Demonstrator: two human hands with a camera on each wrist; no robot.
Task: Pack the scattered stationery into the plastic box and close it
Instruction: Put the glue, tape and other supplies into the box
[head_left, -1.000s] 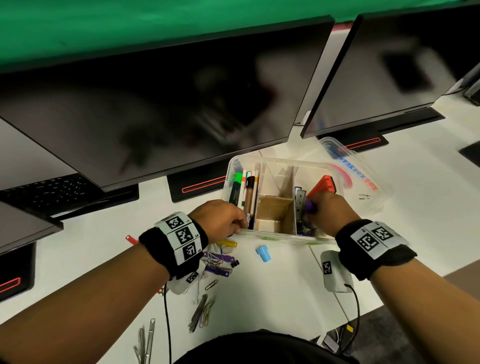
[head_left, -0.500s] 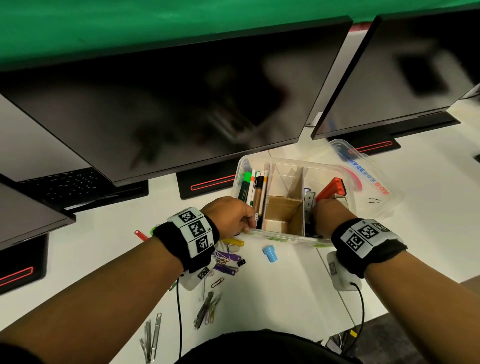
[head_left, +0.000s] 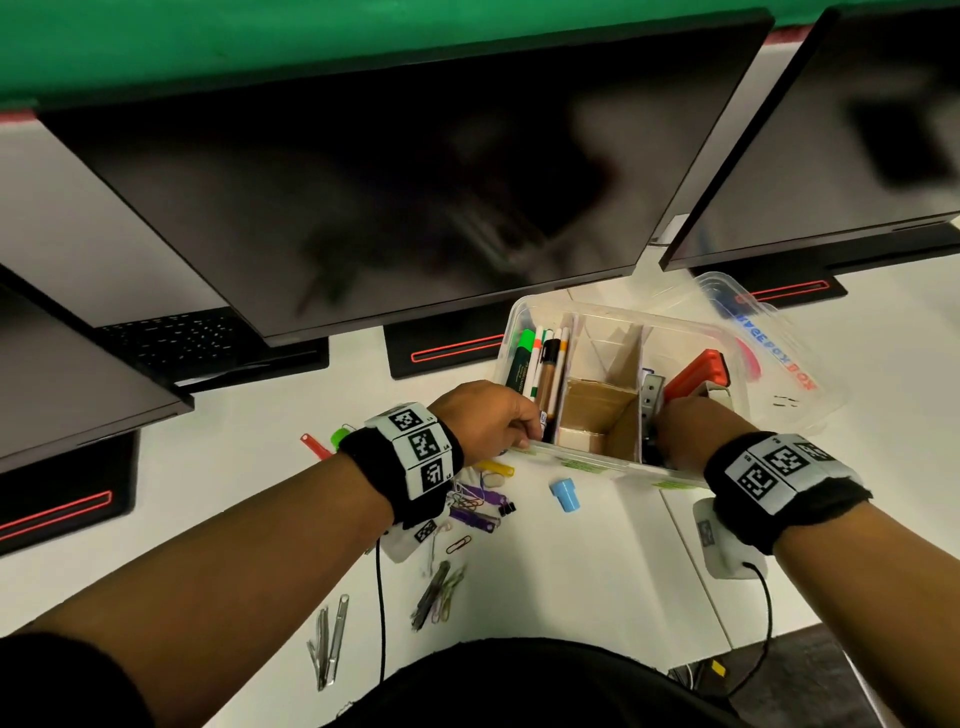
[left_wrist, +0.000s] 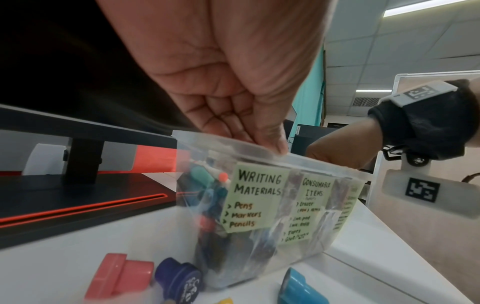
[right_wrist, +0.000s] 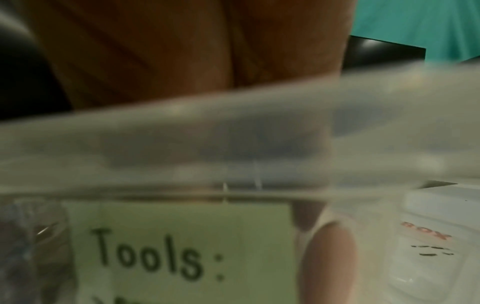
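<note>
At the desk's far edge, the right hand (head_left: 680, 434) is sinking deeper into the clear plastic box's (head_left: 587, 457) right compartment, its grip hidden, so an item is probably being stowed; the left hand's (head_left: 488, 421) fingers are pinching the near rim.

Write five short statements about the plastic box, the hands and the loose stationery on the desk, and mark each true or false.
1. The plastic box is open, its lid lying beside it. True.
2. The pens lie in the box's middle compartment. False: the left one.
3. The left hand touches the box's near rim. True.
4. The blue cap is inside the box. False: it lies on the desk.
5. A box label reads "Writing Materials". True.
</note>
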